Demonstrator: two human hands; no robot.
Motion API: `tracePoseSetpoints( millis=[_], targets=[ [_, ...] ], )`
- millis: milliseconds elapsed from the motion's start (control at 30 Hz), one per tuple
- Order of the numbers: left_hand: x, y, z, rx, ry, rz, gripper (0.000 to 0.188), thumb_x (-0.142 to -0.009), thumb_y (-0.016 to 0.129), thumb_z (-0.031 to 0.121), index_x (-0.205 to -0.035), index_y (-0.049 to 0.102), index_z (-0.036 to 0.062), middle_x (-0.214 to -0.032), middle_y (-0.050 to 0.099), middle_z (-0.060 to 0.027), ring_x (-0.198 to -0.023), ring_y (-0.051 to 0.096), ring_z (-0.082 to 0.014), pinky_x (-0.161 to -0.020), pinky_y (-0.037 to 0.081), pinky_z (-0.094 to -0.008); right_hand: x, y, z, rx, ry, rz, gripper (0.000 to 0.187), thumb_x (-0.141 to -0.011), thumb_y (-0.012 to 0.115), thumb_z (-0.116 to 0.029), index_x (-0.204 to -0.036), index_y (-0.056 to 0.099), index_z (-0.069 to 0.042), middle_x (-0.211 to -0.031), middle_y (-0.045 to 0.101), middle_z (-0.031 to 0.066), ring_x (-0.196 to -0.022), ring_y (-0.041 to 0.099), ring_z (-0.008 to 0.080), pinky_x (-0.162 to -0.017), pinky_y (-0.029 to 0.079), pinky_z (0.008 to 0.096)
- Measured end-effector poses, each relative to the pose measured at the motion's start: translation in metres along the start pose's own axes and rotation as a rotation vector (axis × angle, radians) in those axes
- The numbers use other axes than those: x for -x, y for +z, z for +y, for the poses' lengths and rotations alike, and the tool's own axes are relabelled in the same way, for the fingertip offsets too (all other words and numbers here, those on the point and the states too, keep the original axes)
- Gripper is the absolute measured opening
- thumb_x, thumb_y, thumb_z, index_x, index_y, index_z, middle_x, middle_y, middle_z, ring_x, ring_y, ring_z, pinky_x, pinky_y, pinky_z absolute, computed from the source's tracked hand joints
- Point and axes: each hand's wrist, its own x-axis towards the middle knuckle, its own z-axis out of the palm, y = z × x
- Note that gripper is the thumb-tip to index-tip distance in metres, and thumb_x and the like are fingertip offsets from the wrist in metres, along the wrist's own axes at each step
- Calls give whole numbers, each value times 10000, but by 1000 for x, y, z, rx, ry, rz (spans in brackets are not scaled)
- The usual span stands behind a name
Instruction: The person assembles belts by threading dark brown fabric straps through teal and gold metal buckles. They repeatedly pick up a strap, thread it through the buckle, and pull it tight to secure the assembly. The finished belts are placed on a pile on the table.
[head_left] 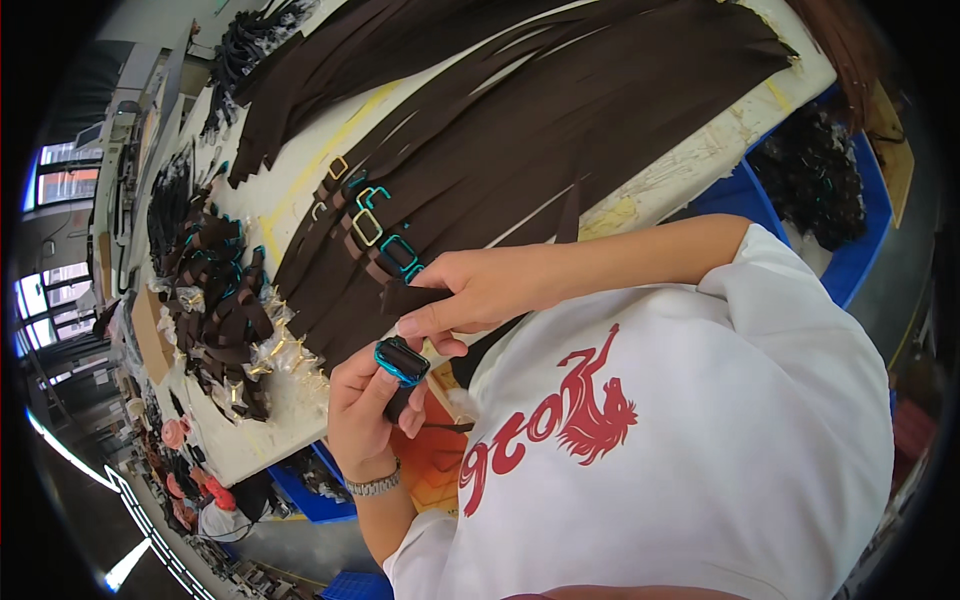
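Observation:
My left hand (365,395), with a metal watch on the wrist, grips a dark rectangular buckle (402,361) with bright blue edges. A dark strap hangs below the buckle between the fingers. Close above it, my right hand (465,292) pinches the end of a dark brown strap (410,298) between thumb and fingers. Whether this strap passes through the held buckle, I cannot tell. Just beyond my right hand, a blue-edged buckle (400,252) and a gold-coloured buckle (366,228) lie on the long brown straps (520,140).
The pale table (690,165) carries layers of brown strips. A heap of straps with wrapped buckles (215,310) lies on its left part. A blue bin (870,220) with dark pieces stands at the right, and another blue bin (318,490) below the table's near edge.

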Motion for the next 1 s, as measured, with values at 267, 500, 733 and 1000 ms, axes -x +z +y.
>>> tracePoseSetpoints(
  millis=[267,500,733,1000],
  targets=[
    [-26,25,-38,-163,137,154,184,-1043,696,139,-993,724,-35,-824,737,-74,-697,660,-100,-602,468,-217,16,-4,32,-74,-3,106,247,-1082,703,-330,-1100,671,-86,-781,613,-33,-681,481,40,-589,332,243],
    [-26,35,-38,-260,132,208,128,-996,701,66,-1021,729,-57,-841,731,-71,-701,667,-113,-617,495,-237,26,2,32,-257,-41,146,230,-1048,729,-288,-1005,648,-77,-790,599,-35,-562,369,26,-487,237,236],
    [-30,30,-34,-421,242,221,62,-926,768,-19,-928,714,-51,-789,705,-34,-692,672,-106,-616,504,-233,30,-8,31,-380,75,15,271,-1062,746,-332,-1041,632,-87,-788,542,-54,-571,316,18,-500,202,227],
    [-29,29,-31,-503,215,180,101,-900,809,-2,-908,717,-44,-834,723,-55,-725,682,-113,-658,514,-249,35,-5,33,-386,-11,30,304,-1043,767,-336,-945,618,-90,-755,546,-51,-558,320,12,-480,206,224]
  ],
)
